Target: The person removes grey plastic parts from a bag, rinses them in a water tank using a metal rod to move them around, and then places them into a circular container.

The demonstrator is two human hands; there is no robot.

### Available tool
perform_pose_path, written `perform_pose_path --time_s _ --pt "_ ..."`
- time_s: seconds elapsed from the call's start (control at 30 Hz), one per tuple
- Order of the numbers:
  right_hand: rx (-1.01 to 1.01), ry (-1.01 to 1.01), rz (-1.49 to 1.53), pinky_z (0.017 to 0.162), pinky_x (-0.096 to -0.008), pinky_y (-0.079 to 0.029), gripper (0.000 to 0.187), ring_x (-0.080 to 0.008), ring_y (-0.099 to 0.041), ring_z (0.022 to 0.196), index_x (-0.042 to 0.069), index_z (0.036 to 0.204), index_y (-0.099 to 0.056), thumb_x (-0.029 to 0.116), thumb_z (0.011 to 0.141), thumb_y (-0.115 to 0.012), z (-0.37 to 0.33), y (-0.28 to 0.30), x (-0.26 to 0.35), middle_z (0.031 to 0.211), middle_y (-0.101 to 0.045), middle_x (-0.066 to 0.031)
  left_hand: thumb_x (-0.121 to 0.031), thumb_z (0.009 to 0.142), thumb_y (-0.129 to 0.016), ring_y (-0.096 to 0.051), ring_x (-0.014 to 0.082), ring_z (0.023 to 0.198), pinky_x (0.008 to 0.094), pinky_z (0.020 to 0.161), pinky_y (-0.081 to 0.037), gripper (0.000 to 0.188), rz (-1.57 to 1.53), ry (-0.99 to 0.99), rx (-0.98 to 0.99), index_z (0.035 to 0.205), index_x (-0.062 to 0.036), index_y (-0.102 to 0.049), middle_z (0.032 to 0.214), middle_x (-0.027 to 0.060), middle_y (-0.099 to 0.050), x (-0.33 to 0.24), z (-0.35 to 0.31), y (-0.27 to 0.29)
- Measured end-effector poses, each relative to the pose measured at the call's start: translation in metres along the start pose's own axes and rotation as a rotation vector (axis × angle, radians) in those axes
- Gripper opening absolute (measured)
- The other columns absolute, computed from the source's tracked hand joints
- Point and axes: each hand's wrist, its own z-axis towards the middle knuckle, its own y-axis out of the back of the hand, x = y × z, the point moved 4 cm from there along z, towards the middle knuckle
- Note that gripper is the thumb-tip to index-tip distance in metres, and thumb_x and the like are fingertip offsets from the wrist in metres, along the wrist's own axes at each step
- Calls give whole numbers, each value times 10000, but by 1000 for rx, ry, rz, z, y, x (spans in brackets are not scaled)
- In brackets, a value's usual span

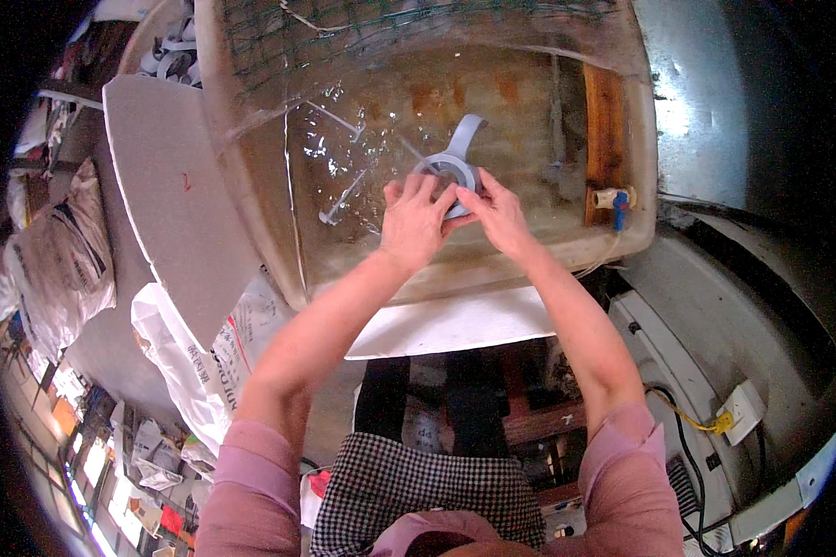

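A grey plastic ring-shaped part with a curved handle [464, 137] is held over the water tub [641, 139], its handle pointing away from me. My left hand [416, 218] grips the ring's left and near side, fingers bent over its rim. On the right side of the ring, my right hand [500, 212] pinches the edge with thumb and fingers. The fingertips of both hands nearly meet at the ring's near edge. Left of my hands, thin pale strips [344, 197] lie in the rippling water.
Green netting [390, 23] spans the tub's far end. A wooden board [606, 139] and a blue-handled valve [620, 209] are at its right. Left is a grey board [181, 186], with grey parts [172, 60] in a container beyond. A white plug [741, 413] sits at lower right.
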Motion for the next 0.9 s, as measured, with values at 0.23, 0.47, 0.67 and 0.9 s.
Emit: perform_pose_path --time_s 0.23,0.47,0.67,0.9 --pt "-46 2 1 594 -291 -497 358 -134 -580 744 -23 1056 -510 265 852 -569 -3 2 0 833 -600 -92 -359 696 -653 -444 272 951 426 781 -308 351 -48 -4 65 957 -139 -571 936 86 -490 -2 9 -5" --pt "17 -75 62 666 -282 -467 360 -152 -572 775 -20 1071 -505 270 861 -549 -6 3 5 860 -599 -100 -395 671 -665 -456 263 984 432 779 -303 439 13 88 -30 1036 -168 -575 1045 74 -521 -11 -3 1" --pt "-83 59 -131 673 -318 -468 407 -197 -572 737 -24 1073 -507 291 828 -585 -10 8 12 847 -601 -150 -396 671 -664 -451 256 973 438 789 -284 397 -66 149 -19 972 -152 -576 961 59 -525 -14 -2 -5" --pt "-113 35 -309 738 -358 -466 554 -295 -588 832 -65 1170 -443 325 810 -601 -20 5 10 933 -589 -208 -315 664 -670 -442 264 968 434 789 -284 338 -43 65 20 934 -141 -562 937 58 -504 -18 -7 -10"
